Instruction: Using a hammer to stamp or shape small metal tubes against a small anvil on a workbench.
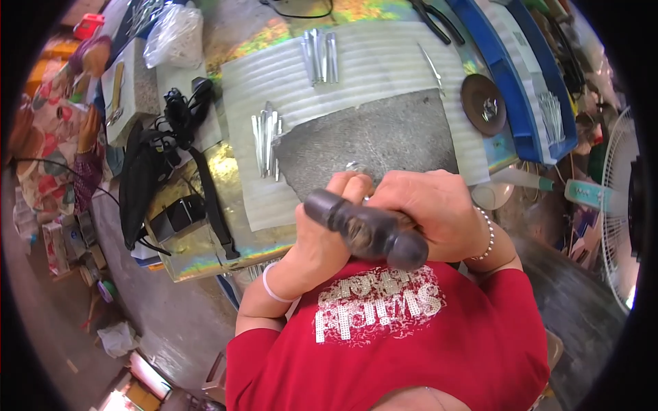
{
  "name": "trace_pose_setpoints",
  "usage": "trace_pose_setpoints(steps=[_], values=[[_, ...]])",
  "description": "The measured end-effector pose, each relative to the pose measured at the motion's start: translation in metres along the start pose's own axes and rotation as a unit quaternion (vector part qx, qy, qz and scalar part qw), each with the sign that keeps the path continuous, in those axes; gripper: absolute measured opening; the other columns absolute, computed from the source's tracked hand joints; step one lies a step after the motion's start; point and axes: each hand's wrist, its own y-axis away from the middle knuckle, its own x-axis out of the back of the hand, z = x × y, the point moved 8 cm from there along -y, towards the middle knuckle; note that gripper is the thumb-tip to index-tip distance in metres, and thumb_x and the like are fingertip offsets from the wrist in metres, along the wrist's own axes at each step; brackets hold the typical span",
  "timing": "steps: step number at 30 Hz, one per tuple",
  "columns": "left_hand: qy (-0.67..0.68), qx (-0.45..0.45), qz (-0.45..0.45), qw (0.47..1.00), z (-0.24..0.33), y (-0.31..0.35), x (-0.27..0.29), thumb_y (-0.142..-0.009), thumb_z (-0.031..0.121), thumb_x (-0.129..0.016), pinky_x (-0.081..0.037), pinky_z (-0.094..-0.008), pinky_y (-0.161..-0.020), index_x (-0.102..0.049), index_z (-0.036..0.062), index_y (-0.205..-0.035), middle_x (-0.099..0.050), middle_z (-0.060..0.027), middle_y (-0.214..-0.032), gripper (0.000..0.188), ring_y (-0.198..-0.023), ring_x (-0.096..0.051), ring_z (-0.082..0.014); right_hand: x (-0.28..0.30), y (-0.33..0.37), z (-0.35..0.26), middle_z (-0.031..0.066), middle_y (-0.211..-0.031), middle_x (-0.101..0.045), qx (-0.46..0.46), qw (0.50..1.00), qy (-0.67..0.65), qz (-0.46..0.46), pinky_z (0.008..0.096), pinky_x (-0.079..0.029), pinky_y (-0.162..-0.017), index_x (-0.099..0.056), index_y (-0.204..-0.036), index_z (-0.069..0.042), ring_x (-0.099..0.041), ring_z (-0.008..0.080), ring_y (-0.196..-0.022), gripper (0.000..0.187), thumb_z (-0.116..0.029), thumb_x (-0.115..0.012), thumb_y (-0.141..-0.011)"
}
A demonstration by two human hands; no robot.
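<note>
A dark ball-peen hammer (363,233) is raised in front of my chest, its head nearest to the camera. My right hand (435,205) is closed round its handle, near the head. Behind the hammer head, my left hand (319,229) has its fingers bent in a pinch at the near edge of a grey stone slab (384,130). A small shiny silver piece (355,166) shows at those fingertips; its shape is mostly hidden. The slab lies on a white foam sheet (274,85) on the table.
Metal rods (319,58) and another bundle (266,142) lie on the foam. A pointed tool (432,65), brown dish (483,103), blue tray (514,123) and pliers (439,20) are right. Left are a black bag (147,178) and another person (58,144). A fan (620,205) stands far right.
</note>
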Motion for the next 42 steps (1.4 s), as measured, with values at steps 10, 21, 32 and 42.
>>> trace_pose_setpoints(steps=[10,21,32,42], values=[[-0.006,-0.066,0.077,0.995,-0.003,0.002,0.002,-0.069,0.001,-0.058,-0.046,-0.033,-0.045,-0.051,0.0073,-0.084,-0.05,-0.0068,-0.075,0.018,-0.059,-0.059,-0.0223,0.025,0.04,-0.014,0.0102,-0.092,-0.058,-0.153,0.987,0.025,0.046,0.0203,-0.042,-0.062,-0.044,-0.119,0.0,-0.054,0.0091,-0.073,0.038,0.006,-0.051,-0.081],[0.009,-0.073,0.092,0.993,-0.001,-0.002,0.007,-0.069,-0.001,-0.058,-0.046,-0.0328,-0.044,-0.05,0.0071,-0.084,-0.051,-0.0069,-0.075,0.019,-0.059,-0.059,-0.0225,0.023,0.024,-0.042,0.015,-0.087,-0.064,-0.074,0.977,0.195,-0.046,0.0315,-0.052,-0.058,-0.05,-0.122,0.002,-0.064,0.0248,-0.069,0.055,0.009,-0.067,-0.07],[0.01,-0.065,0.085,0.994,-0.004,-0.002,0.005,-0.066,-0.005,-0.059,-0.047,-0.0329,-0.046,-0.055,0.0068,-0.085,-0.055,-0.0064,-0.076,0.023,-0.058,-0.06,-0.0245,0.022,0.026,-0.047,0.0149,-0.084,-0.062,-0.044,0.978,0.202,-0.031,0.03,-0.051,-0.057,-0.048,-0.124,0.005,-0.063,0.0245,-0.066,0.058,0.009,-0.067,-0.069],[0.007,-0.069,0.088,0.994,-0.005,-0.001,0.006,-0.068,-0.004,-0.057,-0.046,-0.0338,-0.044,-0.051,0.0066,-0.084,-0.051,-0.0069,-0.075,0.021,-0.058,-0.06,-0.0239,0.027,0.024,-0.061,0.0082,-0.08,-0.063,-0.321,0.864,0.331,-0.2,0.0362,-0.049,-0.055,-0.057,-0.103,-0.007,-0.063,0.0236,-0.065,0.034,-0.018,-0.069,-0.073]])
